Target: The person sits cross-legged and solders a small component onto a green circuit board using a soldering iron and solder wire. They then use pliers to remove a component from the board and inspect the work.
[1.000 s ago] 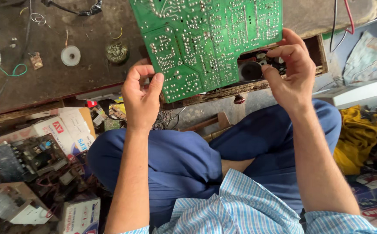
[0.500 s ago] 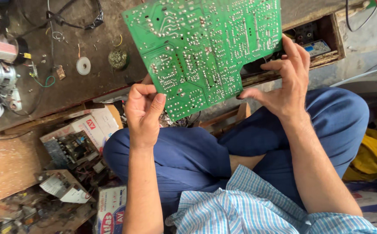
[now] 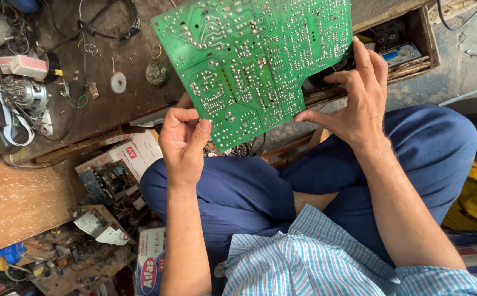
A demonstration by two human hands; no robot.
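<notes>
A large green printed circuit board (image 3: 257, 66), solder side up and dotted with silver joints, is held tilted above the lap of a person sitting cross-legged in blue trousers (image 3: 233, 192) and a blue-and-white checked shirt (image 3: 310, 260). Behind the board lies a dark, grimy wooden workbench (image 3: 112, 109); to the board's upper right an open wooden drawer (image 3: 414, 38) shows small parts inside. Below and left of the board a pale wooden plank (image 3: 13, 203) lies beside opened cardboard boxes (image 3: 123, 159) with electronic parts.

The right hand (image 3: 359, 104) grips the board's right edge, fingers spread along it and the thumb pressed to the soldered face. The left hand (image 3: 182, 143) is curled closed on the board's lower left corner, thumb on top.

Far left of the board sits a small electric motor with bare copper windings (image 3: 24, 93). Between motor and board lie a round dark brass-wool pad (image 3: 157, 72) and a small white ring (image 3: 118, 83).
</notes>
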